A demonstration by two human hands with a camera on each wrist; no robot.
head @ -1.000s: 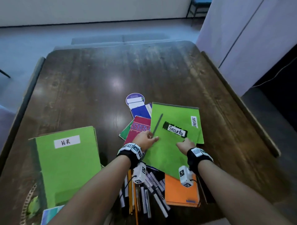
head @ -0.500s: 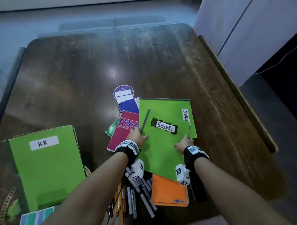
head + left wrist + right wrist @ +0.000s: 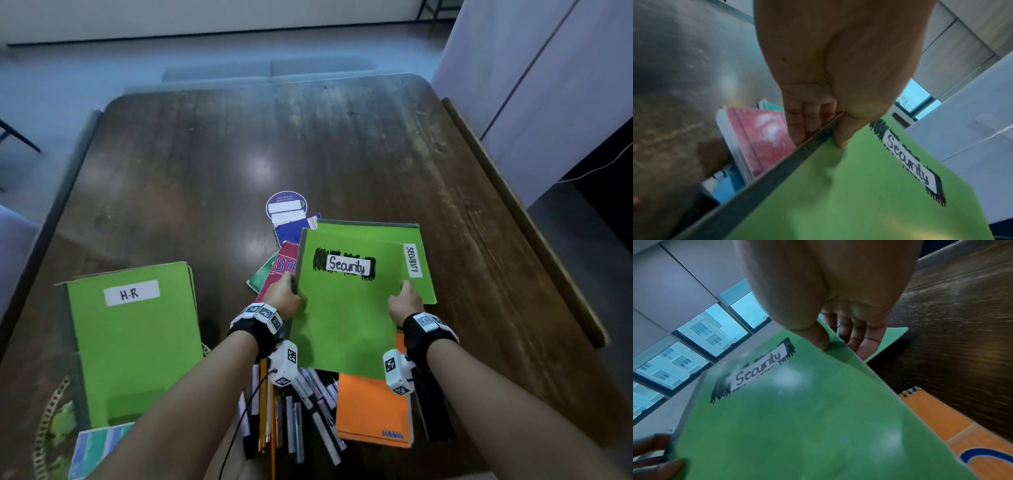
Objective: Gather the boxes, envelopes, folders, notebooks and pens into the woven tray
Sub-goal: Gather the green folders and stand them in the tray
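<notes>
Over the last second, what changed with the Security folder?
Both hands, left hand and right hand, have squared up the green Security folder and tilted it up off the pile, thumbs on top, fingers beneath. The H-R box, orange notebook and pens stayed put.

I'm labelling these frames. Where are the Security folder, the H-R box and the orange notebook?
Security folder (image 3: 346,318), head view, bare green front below its label.
H-R box (image 3: 137,346), head view, middle of its green face.
orange notebook (image 3: 370,407), head view, middle of its cover.

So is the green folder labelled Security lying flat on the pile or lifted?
Lifted and tilted: the green Security folder is pinched at its side edges by the left hand and right hand, far end raised.
</notes>
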